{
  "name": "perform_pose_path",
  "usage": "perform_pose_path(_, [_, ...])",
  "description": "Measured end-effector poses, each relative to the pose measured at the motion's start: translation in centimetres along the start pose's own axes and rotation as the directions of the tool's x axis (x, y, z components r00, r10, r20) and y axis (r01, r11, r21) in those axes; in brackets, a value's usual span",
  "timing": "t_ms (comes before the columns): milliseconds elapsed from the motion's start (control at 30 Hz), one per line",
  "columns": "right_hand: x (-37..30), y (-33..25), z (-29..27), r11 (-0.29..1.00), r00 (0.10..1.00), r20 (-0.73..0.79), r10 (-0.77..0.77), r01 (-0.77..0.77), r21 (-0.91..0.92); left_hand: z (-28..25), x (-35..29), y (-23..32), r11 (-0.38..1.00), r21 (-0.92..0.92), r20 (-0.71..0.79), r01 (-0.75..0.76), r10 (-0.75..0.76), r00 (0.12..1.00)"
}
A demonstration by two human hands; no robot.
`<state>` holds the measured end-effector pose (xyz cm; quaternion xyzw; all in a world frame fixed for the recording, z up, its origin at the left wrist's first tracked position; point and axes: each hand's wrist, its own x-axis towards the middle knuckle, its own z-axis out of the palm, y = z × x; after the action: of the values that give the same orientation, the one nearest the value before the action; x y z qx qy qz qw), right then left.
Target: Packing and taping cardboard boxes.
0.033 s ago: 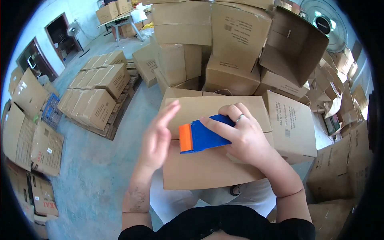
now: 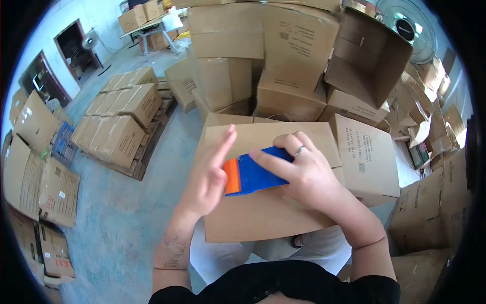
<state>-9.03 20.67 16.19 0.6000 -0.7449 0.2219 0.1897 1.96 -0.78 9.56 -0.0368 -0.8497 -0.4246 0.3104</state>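
Note:
A blue tape dispenser (image 2: 263,171) with an orange front edge lies over the top of a cardboard box (image 2: 263,223) in front of me. My right hand (image 2: 309,169) grips it from the right, fingers wrapped over its far side and hiding the tape roll. My left hand (image 2: 210,177) is held upright at the box's left side, its fingers stretched out. The left thumb side is right by the dispenser's orange end; whether they touch I cannot tell. The box stands before my legs, its top flaps lying flat.
Another cardboard box (image 2: 365,157) stands against the right side of mine. Tall stacked boxes (image 2: 298,50) rise behind, with an open box (image 2: 372,61) and a fan (image 2: 405,30). At left, a wooden pallet (image 2: 147,144) carries several boxes, beside a blue crate (image 2: 63,142).
My left hand has moved right, closer to the dispenser's orange end. The dispenser and my right hand have shifted slightly left. The whole view has shifted a little.

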Motion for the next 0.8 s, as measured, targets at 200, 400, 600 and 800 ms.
perform_pose_path(200, [-1.3, 2.6, -1.7, 0.970, 0.979, 0.053, -0.195, 0.200, -0.141, 1.8, 1.2, 0.5, 0.980, 0.098, 0.310, -0.174, 0.136, 0.941])
perform_pose_path(400, [-3.2, 4.3, -3.2, 0.940, 0.967, 0.057, -0.248, 0.254, -0.226, 2.5, 1.0, 0.9, 0.942, 0.189, 0.387, -0.278, 0.189, 0.903])
perform_pose_path(600, [-6.2, 5.8, -7.0, 0.930, 0.972, 0.165, -0.165, 0.209, -0.301, 2.2, 1.2, 3.1, 0.914, 0.333, 0.462, -0.231, 0.056, 0.885])
perform_pose_path(800, [-11.5, 10.6, -10.6, 0.958, 0.996, 0.078, 0.040, -0.016, -0.288, 0.8, 0.7, 2.6, 0.886, 0.408, 0.480, -0.219, -0.004, 0.877])
